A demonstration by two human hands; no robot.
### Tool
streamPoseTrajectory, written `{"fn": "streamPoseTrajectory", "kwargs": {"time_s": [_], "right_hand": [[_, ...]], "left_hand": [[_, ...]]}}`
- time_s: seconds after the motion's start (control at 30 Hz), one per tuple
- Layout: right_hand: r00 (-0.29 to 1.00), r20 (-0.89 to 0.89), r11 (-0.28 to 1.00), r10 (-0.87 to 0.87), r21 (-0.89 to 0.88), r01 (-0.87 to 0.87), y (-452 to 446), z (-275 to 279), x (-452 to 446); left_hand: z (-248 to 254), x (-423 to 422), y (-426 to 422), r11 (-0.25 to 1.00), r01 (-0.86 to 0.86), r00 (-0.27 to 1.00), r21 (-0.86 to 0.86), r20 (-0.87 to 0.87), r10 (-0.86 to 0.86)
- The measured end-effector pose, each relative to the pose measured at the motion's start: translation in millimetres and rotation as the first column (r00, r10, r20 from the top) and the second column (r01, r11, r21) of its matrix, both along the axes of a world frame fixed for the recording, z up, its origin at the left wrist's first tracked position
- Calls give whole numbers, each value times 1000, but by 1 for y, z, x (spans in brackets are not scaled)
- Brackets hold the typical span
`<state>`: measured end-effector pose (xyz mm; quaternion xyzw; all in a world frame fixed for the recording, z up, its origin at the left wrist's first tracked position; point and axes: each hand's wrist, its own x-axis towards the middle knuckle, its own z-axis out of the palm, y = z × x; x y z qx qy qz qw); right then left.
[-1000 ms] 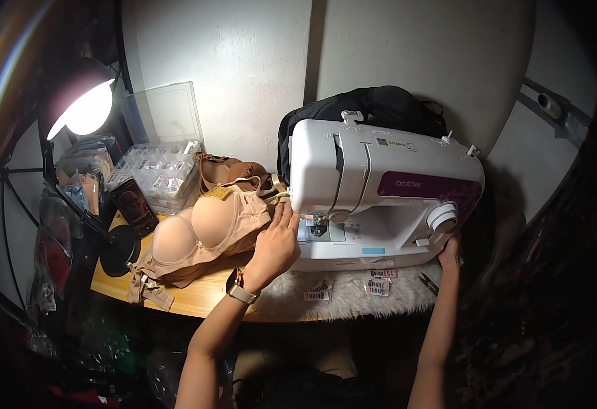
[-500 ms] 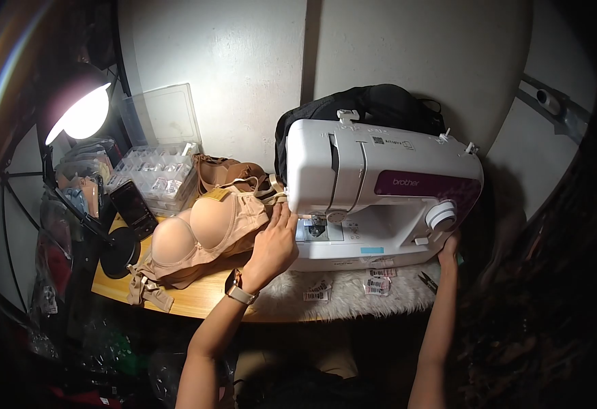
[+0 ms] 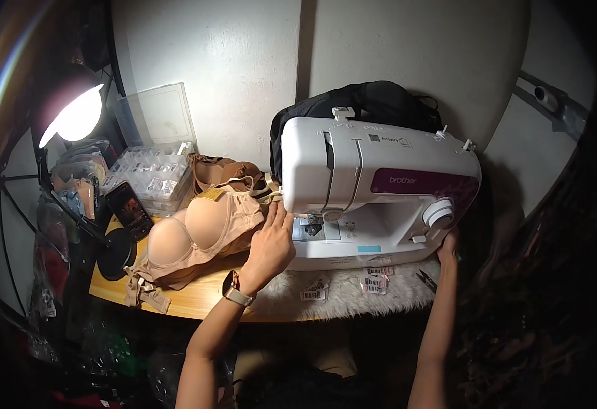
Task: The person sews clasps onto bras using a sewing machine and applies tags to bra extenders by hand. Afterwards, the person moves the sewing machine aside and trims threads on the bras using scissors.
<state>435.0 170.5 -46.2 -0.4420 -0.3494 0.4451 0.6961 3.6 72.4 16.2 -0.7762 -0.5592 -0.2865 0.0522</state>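
A white and purple sewing machine (image 3: 387, 157) stands on white fur at the table's right. My left hand (image 3: 272, 242), with a watch on its wrist, is at the machine's left end by the needle area, against the side of a beige bra (image 3: 206, 225); its fingertips are partly hidden, and what they hold I cannot make out. A strap of the bra runs towards the machine. My right hand (image 3: 449, 245) is at the machine's lower right end, below the handwheel side, with its fingers mostly hidden behind the body.
A lit lamp (image 3: 77, 116), a phone (image 3: 129, 210) and a clear compartment box (image 3: 154, 174) are at the left. Brown bras (image 3: 223, 174) and a black item (image 3: 380, 99) lie behind. Paper labels (image 3: 375, 283) and small snips (image 3: 426, 280) rest on the fur.
The whole view has shifted slightly, so things appear a little further left. Both hands keep about the same places at the machine, and the phone screen's picture differs.
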Motion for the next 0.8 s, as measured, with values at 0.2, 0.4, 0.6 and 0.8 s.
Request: {"fn": "streamPoseTrajectory", "kwargs": {"time_s": [0.2, 0.4, 0.6, 0.8], "right_hand": [[999, 15, 998, 28, -50, -27, 3, 2, 5], [992, 29, 992, 123, -9, -123, 3, 2, 4], [464, 857, 950, -225, 88, 300, -82, 46, -28], [-50, 997, 982, -55, 63, 179, -155, 28, -50]], "left_hand": [[0, 2, 0, 1000, -10, 1000, 0, -27, 10], [2, 0, 1, 1000, -6, 999, 14, -37, 6], [30, -27, 25, 984, -92, 965, 150, 256, 51], [65, -46, 81, 977, -47, 956, -210, 275, 105]]}}
